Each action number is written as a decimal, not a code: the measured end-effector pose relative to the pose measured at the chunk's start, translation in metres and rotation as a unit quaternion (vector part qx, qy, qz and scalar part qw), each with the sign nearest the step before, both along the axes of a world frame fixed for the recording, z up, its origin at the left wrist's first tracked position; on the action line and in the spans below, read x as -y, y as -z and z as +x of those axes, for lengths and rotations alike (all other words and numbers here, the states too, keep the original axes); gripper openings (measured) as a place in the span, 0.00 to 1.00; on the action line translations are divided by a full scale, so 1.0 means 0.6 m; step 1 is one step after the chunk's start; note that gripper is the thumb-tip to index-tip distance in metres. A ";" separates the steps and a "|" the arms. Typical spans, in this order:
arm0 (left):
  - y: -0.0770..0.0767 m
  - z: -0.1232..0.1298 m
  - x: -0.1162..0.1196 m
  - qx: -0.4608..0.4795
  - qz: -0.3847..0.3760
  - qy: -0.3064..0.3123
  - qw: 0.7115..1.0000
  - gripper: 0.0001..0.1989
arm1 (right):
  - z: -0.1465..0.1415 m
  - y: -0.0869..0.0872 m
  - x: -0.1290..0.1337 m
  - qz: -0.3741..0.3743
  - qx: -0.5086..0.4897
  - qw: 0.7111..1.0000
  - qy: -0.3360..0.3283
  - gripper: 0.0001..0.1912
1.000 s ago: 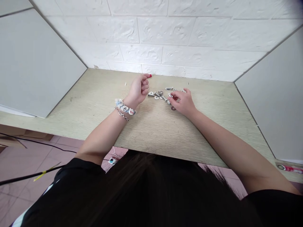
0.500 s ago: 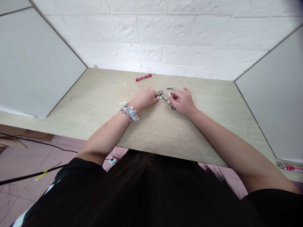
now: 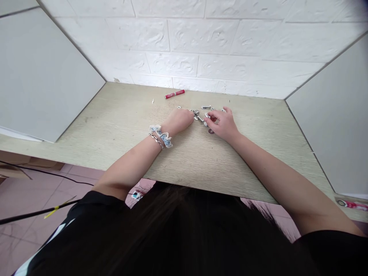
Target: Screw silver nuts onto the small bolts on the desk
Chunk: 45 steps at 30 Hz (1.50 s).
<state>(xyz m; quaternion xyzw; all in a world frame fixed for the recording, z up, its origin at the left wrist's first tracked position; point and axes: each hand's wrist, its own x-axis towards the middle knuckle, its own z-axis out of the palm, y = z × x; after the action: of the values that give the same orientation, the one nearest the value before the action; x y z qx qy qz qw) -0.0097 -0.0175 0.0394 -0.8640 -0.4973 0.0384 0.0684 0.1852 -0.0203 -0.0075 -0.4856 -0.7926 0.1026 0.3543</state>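
Note:
Small metal bolts, nuts and washers lie on the light wooden table [image 3: 186, 161]. My left hand [image 3: 181, 119], with a scrunchie and chain bracelet at the wrist, rests at the left edge of this pile; its fingers are curled and what they hold is hidden. My right hand [image 3: 222, 122] pinches a small metal piece [image 3: 207, 115] between thumb and index finger. Between the hands lies a bolt [image 3: 200, 119] beside a round metal part [image 3: 196, 113]. Below my right fingertips is a dark washer [image 3: 211, 131]. Farther back lies another bolt [image 3: 206, 107].
A red marker-like tube [image 3: 174, 94] lies near the white brick wall [image 3: 184, 42]. A nut [image 3: 179, 107] sits behind my left hand. White panels stand left [image 3: 48, 76] and right [image 3: 333, 115]. Another red tube [image 3: 353, 205] is at far right.
My left hand has shifted slightly right and its fingers have curled in more. A nut behind it now shows. My right hand has hardly moved.

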 end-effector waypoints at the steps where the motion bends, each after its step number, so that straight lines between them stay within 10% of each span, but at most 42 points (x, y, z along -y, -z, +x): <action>1: 0.000 0.001 0.001 -0.002 0.001 0.005 1.000 0.18 | 0.000 0.000 0.000 0.000 -0.002 1.000 -0.002 0.13; 19: 0.001 -0.007 -0.019 0.128 -0.133 -0.074 0.980 0.15 | 0.002 0.005 -0.002 0.006 0.000 1.000 -0.001 0.13; 45: -0.007 -0.024 -0.017 0.170 -0.123 -0.091 0.974 0.15 | 0.000 0.001 0.000 0.001 -0.009 1.000 -0.004 0.13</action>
<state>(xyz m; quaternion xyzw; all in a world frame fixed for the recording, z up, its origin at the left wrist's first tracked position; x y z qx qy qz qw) -0.0242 -0.0074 0.0435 -0.8110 -0.5694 -0.0421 -0.1273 0.1850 -0.0204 -0.0081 -0.4807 -0.7916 0.1073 0.3617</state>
